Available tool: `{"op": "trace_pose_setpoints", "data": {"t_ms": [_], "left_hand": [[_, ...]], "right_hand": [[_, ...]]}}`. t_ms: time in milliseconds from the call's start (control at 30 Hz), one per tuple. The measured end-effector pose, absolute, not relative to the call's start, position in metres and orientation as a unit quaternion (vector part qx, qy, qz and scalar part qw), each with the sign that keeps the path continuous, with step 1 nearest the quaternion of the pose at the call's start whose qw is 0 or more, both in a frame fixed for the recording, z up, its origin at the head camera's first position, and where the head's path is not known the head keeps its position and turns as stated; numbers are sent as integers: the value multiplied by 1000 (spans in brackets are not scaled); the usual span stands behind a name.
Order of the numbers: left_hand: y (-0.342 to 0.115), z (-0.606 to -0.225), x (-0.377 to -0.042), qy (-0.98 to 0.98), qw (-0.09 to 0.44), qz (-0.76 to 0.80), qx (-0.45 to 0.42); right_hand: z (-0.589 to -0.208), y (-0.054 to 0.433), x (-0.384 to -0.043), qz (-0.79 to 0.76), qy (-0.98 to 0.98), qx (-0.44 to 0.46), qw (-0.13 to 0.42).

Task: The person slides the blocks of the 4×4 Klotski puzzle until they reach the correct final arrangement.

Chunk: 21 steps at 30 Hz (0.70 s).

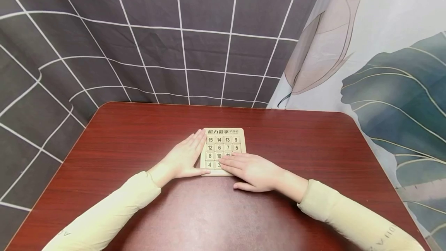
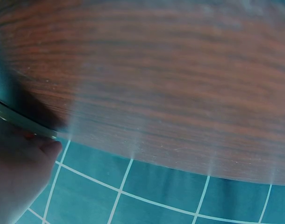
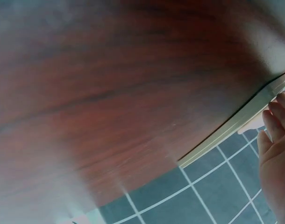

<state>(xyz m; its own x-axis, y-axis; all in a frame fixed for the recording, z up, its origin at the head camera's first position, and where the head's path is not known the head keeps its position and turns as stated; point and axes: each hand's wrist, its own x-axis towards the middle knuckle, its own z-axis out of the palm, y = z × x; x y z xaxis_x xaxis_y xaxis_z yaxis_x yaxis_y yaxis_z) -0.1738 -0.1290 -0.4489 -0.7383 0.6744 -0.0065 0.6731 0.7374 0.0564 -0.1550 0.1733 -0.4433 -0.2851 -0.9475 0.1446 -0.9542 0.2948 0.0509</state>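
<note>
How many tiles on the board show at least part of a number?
13. Top row: 15, 14, 13, 9; second: 12, 6, 7, 5; third: 8, 10, 11; bottom: 4, 3. Right hand may hide others.

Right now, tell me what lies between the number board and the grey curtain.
Only bare table lies between the number board and the grey curtain; the head view shows it.

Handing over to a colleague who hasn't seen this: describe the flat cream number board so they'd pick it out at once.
Find the reddish-brown wood-grain table, then the bare left hand and bare right hand over it. Both touch the flat cream rectangular board. Unlike hands or tabletop, it bears rows of numbered square tiles beneath dark printed characters.
</note>
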Motion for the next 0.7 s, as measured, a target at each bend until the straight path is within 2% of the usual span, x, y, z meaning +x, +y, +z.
{"op": "trace_pose_setpoints", "data": {"t_ms": [267, 500, 700], "left_hand": [[-127, -450, -175, 933, 21, 19, 360], [-128, -449, -175, 932, 23, 20, 360], [-128, -451, -175, 932, 18, 18, 360]], "right_hand": [[-439, 198, -145, 48, -821, 565, 69], [-443, 220, -142, 59, -820, 562, 95], [-447, 226, -141, 55, -820, 562, 95]]}}
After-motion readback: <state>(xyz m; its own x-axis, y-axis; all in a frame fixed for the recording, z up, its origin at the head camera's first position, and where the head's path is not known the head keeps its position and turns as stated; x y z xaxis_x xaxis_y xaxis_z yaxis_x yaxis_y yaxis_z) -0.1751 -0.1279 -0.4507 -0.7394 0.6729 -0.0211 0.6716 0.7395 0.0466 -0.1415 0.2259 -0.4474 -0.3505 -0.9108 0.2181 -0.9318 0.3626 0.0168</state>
